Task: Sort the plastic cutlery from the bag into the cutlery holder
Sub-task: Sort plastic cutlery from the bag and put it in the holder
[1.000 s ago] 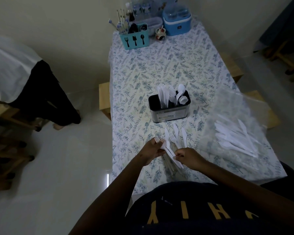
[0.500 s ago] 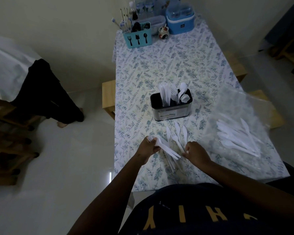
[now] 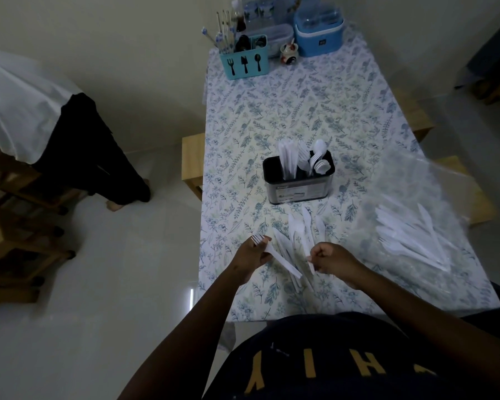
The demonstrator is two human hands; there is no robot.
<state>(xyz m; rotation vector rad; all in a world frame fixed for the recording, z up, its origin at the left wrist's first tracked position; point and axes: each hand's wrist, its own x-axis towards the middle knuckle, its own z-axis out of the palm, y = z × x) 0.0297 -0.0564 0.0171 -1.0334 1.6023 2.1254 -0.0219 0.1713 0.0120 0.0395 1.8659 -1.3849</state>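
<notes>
My left hand [image 3: 250, 255] holds white plastic forks [image 3: 277, 256] near the table's front edge, tines pointing left and up. To its right, my right hand [image 3: 329, 259] pinches the handle end of one white plastic piece [image 3: 311, 265] from the loose pile of knives and forks [image 3: 303, 232] lying on the cloth. The black cutlery holder [image 3: 299, 187] stands just beyond the pile, with knives on its left, forks in the middle and spoons on its right. The clear plastic bag [image 3: 416, 235] lies at the right with several white pieces inside.
A floral cloth covers the table [image 3: 286, 111]. At the far end stand a teal cutlery caddy [image 3: 244, 63], a blue container [image 3: 319, 33] and a small jar [image 3: 289, 51]. Wooden stools [image 3: 192, 163] flank the table. A person's legs [image 3: 98, 157] are at the left.
My hands have drawn apart. The left keeps the forks and has shifted slightly left; the right has closed its fingers on one piece from the pile.
</notes>
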